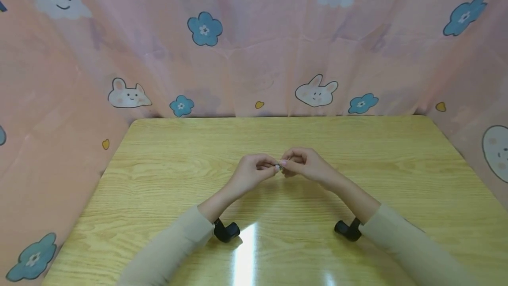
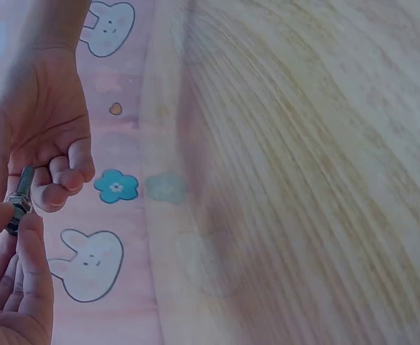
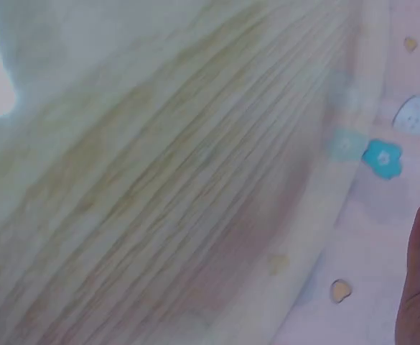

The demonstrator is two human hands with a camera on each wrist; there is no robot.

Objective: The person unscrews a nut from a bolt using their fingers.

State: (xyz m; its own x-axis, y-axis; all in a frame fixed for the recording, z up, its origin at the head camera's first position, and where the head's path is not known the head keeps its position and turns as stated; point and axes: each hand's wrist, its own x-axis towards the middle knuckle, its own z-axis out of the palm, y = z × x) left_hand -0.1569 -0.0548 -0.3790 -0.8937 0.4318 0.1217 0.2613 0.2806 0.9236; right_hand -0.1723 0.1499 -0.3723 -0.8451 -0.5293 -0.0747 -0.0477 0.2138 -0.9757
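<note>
Bolt (image 2: 25, 180), small and threaded, is held over the counter (image 1: 166, 158) where both hands' fingertips meet. So slim a piece could slip and roll off if either pinch slackened or the two pulled unevenly. Grip: left hand (image 1: 250, 173) and right hand (image 1: 311, 166) both appear to pinch it, forearms angled inward.

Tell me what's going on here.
A person is working with both hands over a wooden table. The left hand pinches a small metal bolt, its threaded end pointing toward the right palm. The right hand meets it with thumb and fingers right at the bolt, though I can't tell whether they grip it.
</note>
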